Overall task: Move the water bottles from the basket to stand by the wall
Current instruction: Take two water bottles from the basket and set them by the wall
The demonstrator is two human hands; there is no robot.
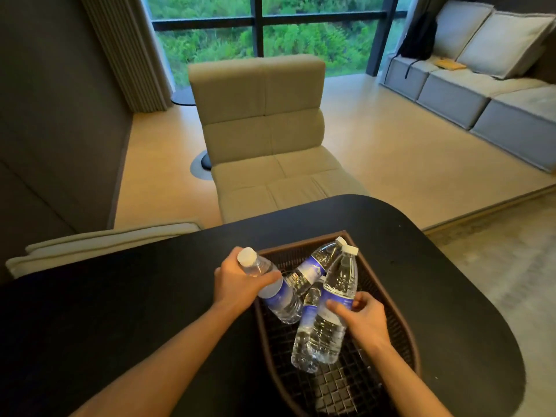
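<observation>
A dark woven basket (391, 299) sits on the black table (135, 302). My left hand (237, 281) grips a clear water bottle (279, 299) with a blue label and white cap, tilted over the basket's left rim. My right hand (361, 317) holds a second bottle (335, 299) by its middle, raised and leaning, cap up. Two more bottles lie in the basket: one (316, 266) pointing to the far corner, another (305, 335) partly hidden under the held bottle.
A beige chair (264, 127) stands just past the table's far edge. A dark wall (54, 115) runs along the left, with a cushion (99, 242) beside the table. A grey sofa (481, 91) is at the right, a window behind.
</observation>
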